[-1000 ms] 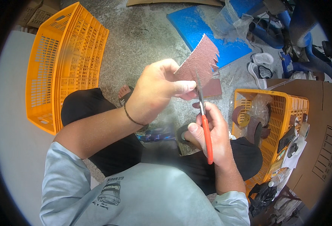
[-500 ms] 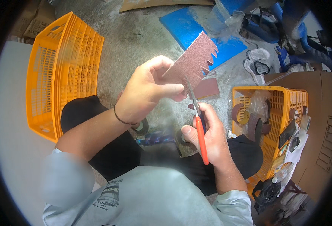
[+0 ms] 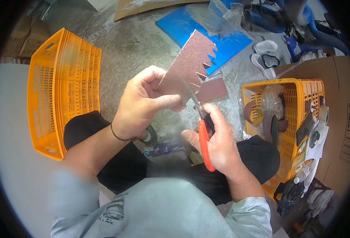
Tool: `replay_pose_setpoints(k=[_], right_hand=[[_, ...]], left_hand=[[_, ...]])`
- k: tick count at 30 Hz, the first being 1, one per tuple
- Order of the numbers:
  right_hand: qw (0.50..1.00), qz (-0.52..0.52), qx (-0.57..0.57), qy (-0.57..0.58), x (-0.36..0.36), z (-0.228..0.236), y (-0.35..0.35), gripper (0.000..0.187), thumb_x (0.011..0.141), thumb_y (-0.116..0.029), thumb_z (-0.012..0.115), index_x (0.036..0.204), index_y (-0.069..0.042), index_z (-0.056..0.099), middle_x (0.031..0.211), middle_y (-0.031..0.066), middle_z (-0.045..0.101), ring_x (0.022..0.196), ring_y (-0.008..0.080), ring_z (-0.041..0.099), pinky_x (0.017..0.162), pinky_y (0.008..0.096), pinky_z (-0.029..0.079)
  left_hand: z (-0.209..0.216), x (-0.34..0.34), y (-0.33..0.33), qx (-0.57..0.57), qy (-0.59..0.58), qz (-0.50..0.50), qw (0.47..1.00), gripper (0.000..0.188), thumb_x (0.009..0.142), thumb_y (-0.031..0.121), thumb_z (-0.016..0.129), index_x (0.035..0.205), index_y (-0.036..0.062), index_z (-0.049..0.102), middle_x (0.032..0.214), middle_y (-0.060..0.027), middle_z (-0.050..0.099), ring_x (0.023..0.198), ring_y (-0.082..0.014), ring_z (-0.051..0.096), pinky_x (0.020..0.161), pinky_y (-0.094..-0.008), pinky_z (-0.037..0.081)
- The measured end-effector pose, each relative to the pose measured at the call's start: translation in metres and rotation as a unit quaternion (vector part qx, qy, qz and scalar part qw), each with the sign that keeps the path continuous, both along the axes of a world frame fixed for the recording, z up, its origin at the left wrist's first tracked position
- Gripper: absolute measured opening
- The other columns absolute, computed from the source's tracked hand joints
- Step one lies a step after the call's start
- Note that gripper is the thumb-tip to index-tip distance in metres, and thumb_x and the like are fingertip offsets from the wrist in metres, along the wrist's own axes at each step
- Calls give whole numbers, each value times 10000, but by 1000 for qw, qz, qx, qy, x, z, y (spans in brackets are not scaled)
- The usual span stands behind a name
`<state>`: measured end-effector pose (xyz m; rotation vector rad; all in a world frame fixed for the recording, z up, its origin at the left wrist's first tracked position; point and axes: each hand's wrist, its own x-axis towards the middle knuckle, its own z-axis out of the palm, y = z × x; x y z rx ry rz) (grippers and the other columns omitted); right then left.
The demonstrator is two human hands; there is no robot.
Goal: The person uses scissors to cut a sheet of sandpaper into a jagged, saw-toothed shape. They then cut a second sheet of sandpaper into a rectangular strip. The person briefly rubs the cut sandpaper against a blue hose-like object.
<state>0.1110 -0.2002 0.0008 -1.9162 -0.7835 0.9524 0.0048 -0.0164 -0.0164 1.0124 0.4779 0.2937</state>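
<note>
Behind sandpaper sheet [image 3: 185, 73], scissors [image 3: 200, 123] blades half-hidden

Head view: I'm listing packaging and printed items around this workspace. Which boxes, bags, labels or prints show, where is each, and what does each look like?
Cardboard box: far right, large, brown, with a small dark print on its side.
Stacked cartons: upper left, brown, blurred.
Flat cardboard sheet: top centre, tan.
Clear plastic bag: top, crumpled, on the blue board.
Shirt print: bottom, dark graphic on pale fabric.
No screens or signs.
</note>
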Motion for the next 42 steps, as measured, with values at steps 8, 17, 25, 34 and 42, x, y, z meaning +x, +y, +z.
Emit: replay_pose_setpoints(k=[8,17,25,34,42], right_hand=[[1000,-1,-22,-22,-2,-4,-1,636,796,-350,820,1256,-33,514,1052,188,607,890,318,643,780,423,517],[992,12,7,-129,-4,-6,-2,627,787,-359,815,1253,-65,516,1066,201,587,932,389,629,804,453,514],[998,8,-23,-61,-4,-4,-1,654,781,-334,831,1260,-30,506,1071,175,585,918,302,614,797,402,511],[998,15,-30,-57,-3,-4,1,678,786,-384,818,1278,-43,498,1102,212,593,963,371,635,827,447,512],[999,16,-22,-41,-3,-4,0,668,780,-369,828,1251,-16,514,1085,216,608,964,371,632,835,441,510]], left_hand=[[2,2,-5,40,-26,-5,999,402,854,-45,703,1207,-21,512,1110,-133,651,976,-180,663,831,-336,574],[-3,2,-2,47,-13,-29,998,290,958,45,602,1221,-39,515,1100,-134,658,931,-181,671,809,-345,576],[-1,-2,-2,96,9,-3,995,188,955,30,603,1126,-35,557,973,-134,696,813,-176,696,736,-313,588],[3,0,-2,84,13,0,996,188,948,21,610,1119,-42,564,941,-128,697,806,-169,694,734,-302,583],[4,-1,-3,99,26,2,995,136,953,15,602,1075,-41,582,929,-133,700,801,-170,699,723,-305,596]])
